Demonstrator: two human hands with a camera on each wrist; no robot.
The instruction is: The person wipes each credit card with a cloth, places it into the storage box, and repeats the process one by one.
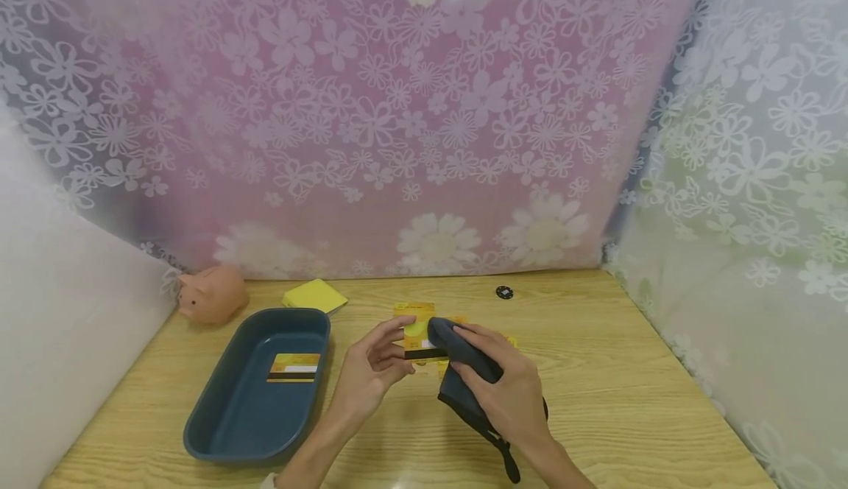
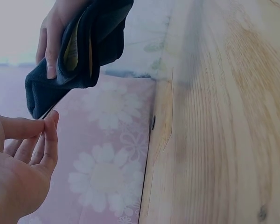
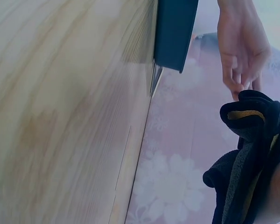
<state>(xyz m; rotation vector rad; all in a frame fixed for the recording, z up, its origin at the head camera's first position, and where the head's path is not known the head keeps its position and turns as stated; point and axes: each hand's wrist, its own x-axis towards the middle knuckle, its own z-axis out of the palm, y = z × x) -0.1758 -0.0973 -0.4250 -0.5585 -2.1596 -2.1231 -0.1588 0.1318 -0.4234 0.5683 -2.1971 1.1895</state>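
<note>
Left hand [image 1: 366,371]: fingers pinch yellow card [image 1: 416,331] | Right hand [image 1: 515,389]: fingers hold dark cloth [image 1: 474,360] over card, beside left fingers | Risk: hard rubbing might make card slip

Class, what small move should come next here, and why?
Probably the right hand should slide the cloth along the held card, since the cloth covers one end while the left hand pinches the other.
</note>
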